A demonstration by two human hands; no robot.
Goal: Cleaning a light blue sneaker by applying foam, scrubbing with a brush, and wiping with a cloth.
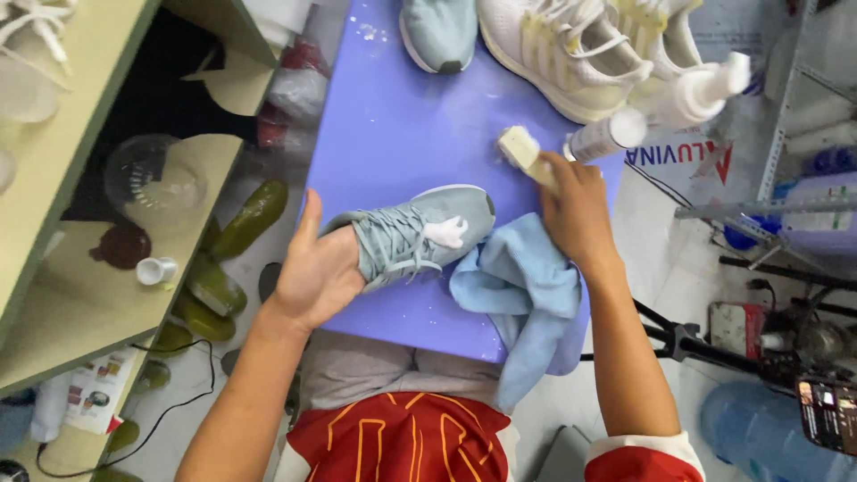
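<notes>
Left hand (314, 272) clamped around the heel of a grey sneaker (412, 234), lying on its side on the purple table (393, 116), a dab of white foam (445, 233) on its upper. Right hand (576, 210) gripping a small cream brush (527, 153), just beside a crumpled blue cloth (522, 286). White spray bottle (607, 134) near the brush.

Two hands at a grey sneaker on a purple board

The left hand (314, 272) grips the heel end of the grey sneaker (415, 234), which lies on the purple board (393, 125) with a dab of white foam (445, 232) on its side. The right hand (576, 210) holds a small brush (527, 153) beside a light blue cloth (522, 290). At the far edge sit a white sneaker (580, 54), another grey shoe (439, 31) and a white bottle (609, 134).
</notes>
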